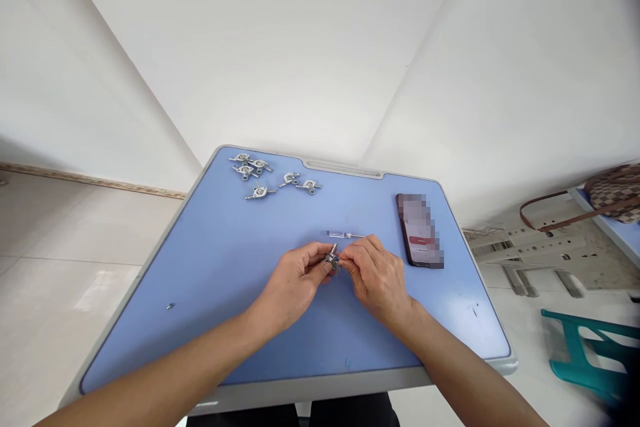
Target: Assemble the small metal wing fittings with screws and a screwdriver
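My left hand [299,278] is closed round a small silver metal fitting [331,259], with its thin stub pointing up and away. My right hand [377,275] is pinched at the fitting's right side. Whatever its fingertips hold there is too small to name. Just beyond my hands lies a screwdriver with a clear handle [336,234], its shaft running behind my right hand. Several similar metal fittings with side stubs lie at the far left of the blue table, one of them [260,193] nearest to me.
A phone [421,232] lies on the right of the blue table [225,247]. One tiny metal piece [170,306] rests near the left edge. White walls stand behind. To the right are a green stool [575,353] and a checkered bag [617,192].
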